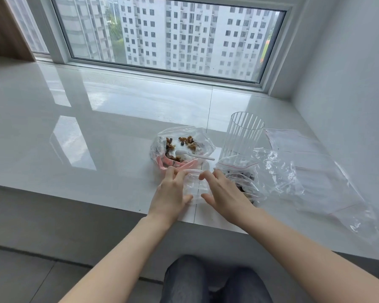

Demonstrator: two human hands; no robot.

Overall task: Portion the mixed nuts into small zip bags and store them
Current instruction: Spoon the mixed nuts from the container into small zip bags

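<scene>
Opening an empty zip bag [194, 186] at the sill's front edge | both hands [170, 193] [224, 196] pinching its mouth | next: spoon in nuts [185, 142].

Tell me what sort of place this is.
Probably a high-rise flat, at a wide window ledge used as a worktop. The large window looks onto apartment towers from well above ground, the glossy white sill runs beneath it, and a home snack-bagging job sits there: mixed nuts.

We see a flat in a high building (a home): a wide glossy sill [96, 119] under a window [169, 38] facing apartment towers [184, 36].
</scene>
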